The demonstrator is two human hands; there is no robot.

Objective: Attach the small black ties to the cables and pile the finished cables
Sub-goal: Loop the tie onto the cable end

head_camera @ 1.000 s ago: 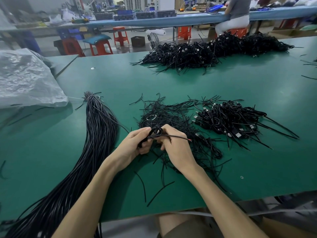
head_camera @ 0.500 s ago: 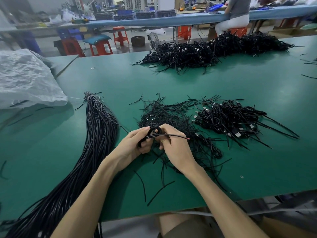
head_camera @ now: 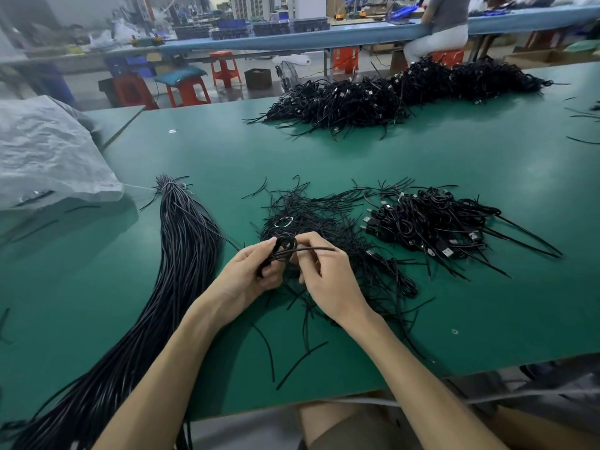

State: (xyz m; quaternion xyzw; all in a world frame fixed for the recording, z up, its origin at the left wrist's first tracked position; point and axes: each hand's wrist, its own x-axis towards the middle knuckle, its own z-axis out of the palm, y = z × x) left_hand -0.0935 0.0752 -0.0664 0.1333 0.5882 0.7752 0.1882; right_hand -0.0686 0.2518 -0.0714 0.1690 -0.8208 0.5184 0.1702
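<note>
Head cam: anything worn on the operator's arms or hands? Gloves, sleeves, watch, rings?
Nothing worn. Left hand and right hand are bare: no gloves, no rings visible. Left forearm and right forearm are uncovered to the frame edge: no sleeves, no watch or strap at either wrist.

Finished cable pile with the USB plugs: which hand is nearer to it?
Right. The right hand sits just left of the pile, pinching the coiled cable; the left hand grips the same cable farther left.
</note>
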